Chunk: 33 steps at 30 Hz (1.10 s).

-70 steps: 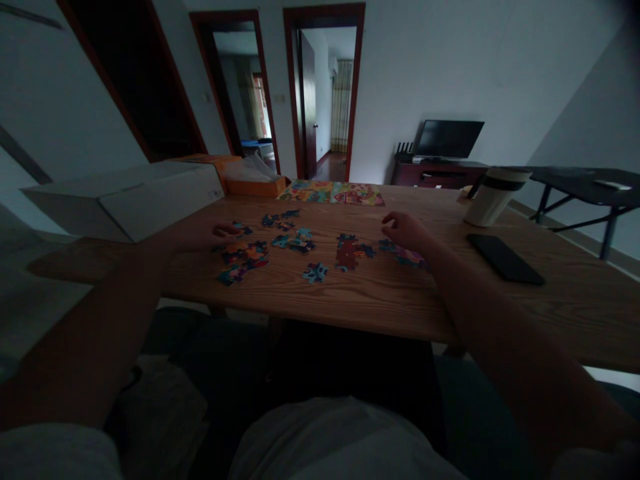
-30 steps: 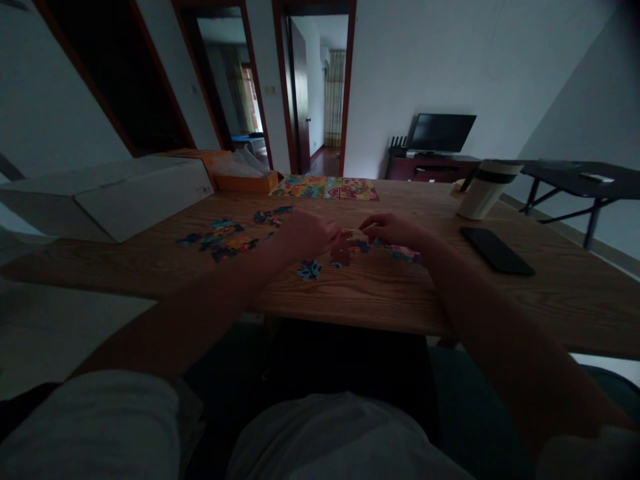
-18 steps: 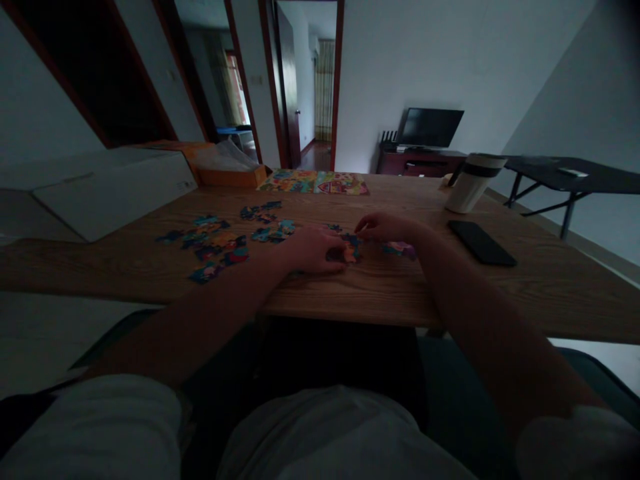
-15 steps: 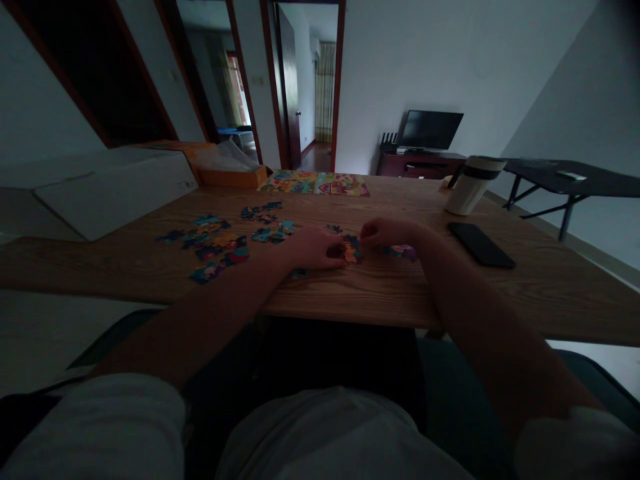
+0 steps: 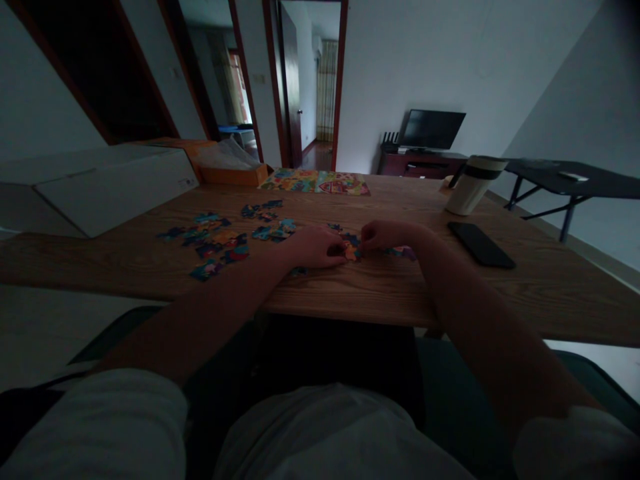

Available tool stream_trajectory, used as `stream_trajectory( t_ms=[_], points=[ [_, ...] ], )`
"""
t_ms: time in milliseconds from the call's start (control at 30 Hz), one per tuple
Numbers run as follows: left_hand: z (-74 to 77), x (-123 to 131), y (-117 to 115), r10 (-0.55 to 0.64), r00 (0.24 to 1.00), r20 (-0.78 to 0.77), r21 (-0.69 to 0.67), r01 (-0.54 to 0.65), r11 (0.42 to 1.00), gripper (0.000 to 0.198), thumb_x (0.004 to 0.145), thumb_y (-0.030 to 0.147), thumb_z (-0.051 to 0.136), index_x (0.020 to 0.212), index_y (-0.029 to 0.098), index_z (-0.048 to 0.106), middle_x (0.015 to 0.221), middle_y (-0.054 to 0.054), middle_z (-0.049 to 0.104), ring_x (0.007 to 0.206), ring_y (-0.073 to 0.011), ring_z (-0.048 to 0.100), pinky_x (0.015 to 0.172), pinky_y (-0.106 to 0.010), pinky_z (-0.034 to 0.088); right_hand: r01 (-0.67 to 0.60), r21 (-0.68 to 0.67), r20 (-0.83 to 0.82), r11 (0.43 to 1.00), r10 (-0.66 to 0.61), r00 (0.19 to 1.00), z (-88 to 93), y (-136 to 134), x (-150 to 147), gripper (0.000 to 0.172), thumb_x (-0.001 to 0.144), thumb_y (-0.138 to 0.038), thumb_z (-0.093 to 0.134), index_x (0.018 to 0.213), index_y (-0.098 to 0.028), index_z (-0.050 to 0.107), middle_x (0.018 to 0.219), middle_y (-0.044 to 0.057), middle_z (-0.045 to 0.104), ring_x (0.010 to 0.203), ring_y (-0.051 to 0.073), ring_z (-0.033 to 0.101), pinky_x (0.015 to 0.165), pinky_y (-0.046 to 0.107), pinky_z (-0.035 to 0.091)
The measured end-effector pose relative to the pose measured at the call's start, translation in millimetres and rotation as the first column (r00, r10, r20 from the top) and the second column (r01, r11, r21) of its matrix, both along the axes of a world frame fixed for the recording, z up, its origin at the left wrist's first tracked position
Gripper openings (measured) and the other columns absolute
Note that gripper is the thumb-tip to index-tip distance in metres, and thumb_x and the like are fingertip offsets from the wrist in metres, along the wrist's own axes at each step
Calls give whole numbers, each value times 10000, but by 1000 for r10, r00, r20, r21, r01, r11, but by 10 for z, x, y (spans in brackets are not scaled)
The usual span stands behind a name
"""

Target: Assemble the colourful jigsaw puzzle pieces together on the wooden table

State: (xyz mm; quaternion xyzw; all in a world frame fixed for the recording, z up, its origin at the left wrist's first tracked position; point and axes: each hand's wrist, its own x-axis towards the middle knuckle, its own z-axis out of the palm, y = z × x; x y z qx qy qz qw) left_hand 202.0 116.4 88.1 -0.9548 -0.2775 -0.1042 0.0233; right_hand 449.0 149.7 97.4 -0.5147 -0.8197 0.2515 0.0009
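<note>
"Brown wood, that whole worktop [image 5: 350,293], with a person sitting up against its near edge. What's biggest on it?"

"That long white box [image 5: 125,187], over at the left end. Just behind it there's an orange box [image 5: 235,175] with clear plastic in its open part."

"And the bright picture sheet [image 5: 314,182]?"

"Lying flat beside the orange box, toward the far edge. Nearer, on the left, is a loose heap of puzzle pieces [image 5: 215,243]. Off to the right stands a pale cup [image 5: 470,189] with a dark band, and in front of it a black phone [image 5: 480,244]."

"What are the hands doing?"

"They're close together, mid-table. The left hand [image 5: 317,247] is curved, a gap between thumb and fingers; the right hand [image 5: 387,235] has its fingertips bunched narrow and pointing down. I can't tell whether either one grips a piece."

"So what's between them?"

"An orange-and-blue patch of pieces [image 5: 352,249], flat on the wood, fingertips right at both its sides."

"Anything smaller?"

"A bit of blue piece [image 5: 299,271] showing below the left hand, and a purple piece [image 5: 407,253] by the right wrist."
</note>
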Motion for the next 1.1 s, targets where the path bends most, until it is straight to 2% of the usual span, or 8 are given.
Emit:
stream_trajectory(
  t_ms=[300, 600, 733, 833, 933, 1100],
  points=[
    [-8, -7, 7, -14, 1000, 3, -33, 15, 999, 292, 921, 448, 627, 1125, 282, 756, 1047, -45, 744, 977, -231, 670, 874, -334, 473, 23, 106, 18, 994, -25, 1000, 1, -26, -80, 214, 845, -403, 739, 888, -194, 717, 861, 63, 741, 729, 182, 640, 620, 280, 445],
    [-11, 19, 1, 10, 1000, -7, -58, -11, 998, 323, 922, 438, 609, 1130, 228, 737, 1019, -67, 731, 954, -236, 657, 842, -336, 464, 58, 176, 17, 983, -62, 998, -45, -17, -138, 221, 873, -421, 725, 857, -201, 718, 850, 67, 747, 747, 193, 651, 644, 289, 461],
    [-11, 16, 8, 0, 1000, 11, -53, 1, 999, 307, 916, 418, 614, 1118, 219, 731, 1020, -66, 725, 941, -226, 662, 851, -329, 469, 125, 250, -120, 960, -98, 988, -76, 17, -137, 128, 886, -294, 706, 966, -199, 738, 1015, 108, 762, 880, 232, 688, 779, 331, 522],
    [13, 1, 3, -10, 999, 37, -62, 12, 998, 280, 908, 404, 617, 1072, 212, 738, 994, -64, 725, 910, -219, 669, 826, -321, 478, 155, 283, -182, 946, -106, 978, -94, 31, -132, 221, 866, -172, 687, 1079, -203, 735, 1144, 113, 750, 1000, 247, 692, 886, 349, 532],
    [36, -12, -8, 8, 999, 46, -88, -4, 996, 277, 903, 409, 619, 1058, 220, 748, 990, -64, 736, 898, -211, 681, 814, -313, 481, 150, 275, -191, 950, -99, 977, -96, 25, -132, 272, 850, -130, 682, 1110, -190, 733, 1146, 113, 752, 1017, 249, 696, 905, 348, 537],
    [33, -14, -7, 23, 1000, 18, -81, -22, 996, 267, 886, 422, 631, 1026, 232, 757, 954, -58, 743, 867, -207, 684, 793, -308, 479, 129, 241, -193, 962, -82, 978, -48, -6, -135, 257, 853, -115, 679, 1091, -193, 734, 1102, 100, 763, 960, 232, 705, 859, 335, 552]
  ],
)
